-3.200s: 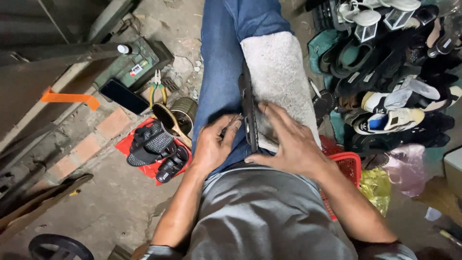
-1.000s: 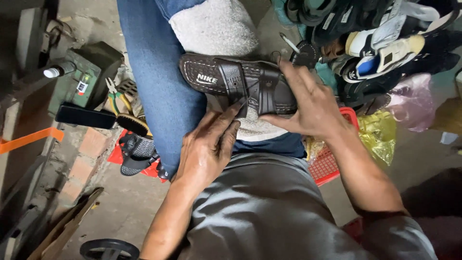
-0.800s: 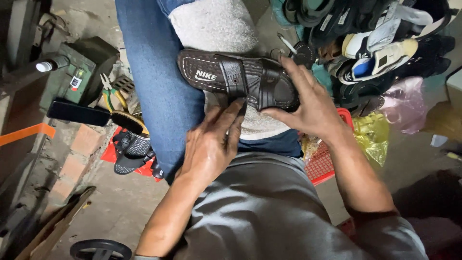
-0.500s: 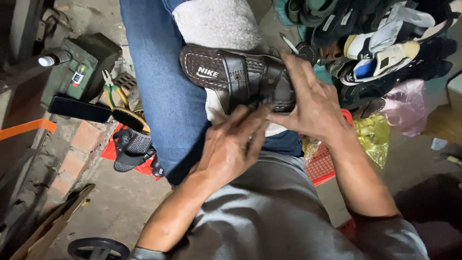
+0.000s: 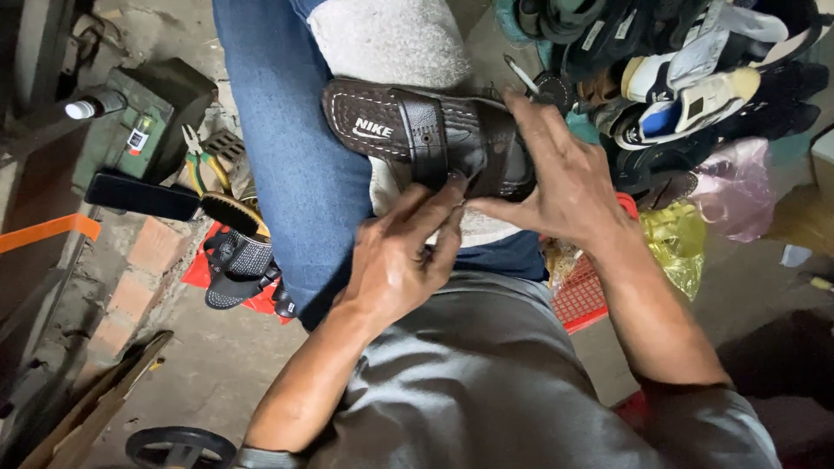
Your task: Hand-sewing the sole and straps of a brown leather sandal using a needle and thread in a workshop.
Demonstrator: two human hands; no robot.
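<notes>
A dark brown leather sandal (image 5: 408,130) with white stitching lies across a grey cloth (image 5: 391,39) on my lap. My right hand (image 5: 565,174) clasps the sandal's right end, fingers over its strap, thumb beneath. My left hand (image 5: 404,256) reaches up from below. Its fingertips pinch at the lower edge of the strap near the middle of the sandal. Whether a tool or thread is in those fingers cannot be made out. My legs are in blue jeans (image 5: 287,156).
On the floor at left stand a green box (image 5: 156,117), pliers (image 5: 200,156), a brush (image 5: 230,208) and black sandals (image 5: 239,269) on a red mat. A heap of shoes (image 5: 695,78) fills the upper right. A red basket (image 5: 582,295) and yellow bag (image 5: 673,247) sit beside my right arm.
The sandal was turned from on edge to lying flat across my lap. My left hand rose from my thigh to the strap's lower edge. My right hand stayed on the sandal.
</notes>
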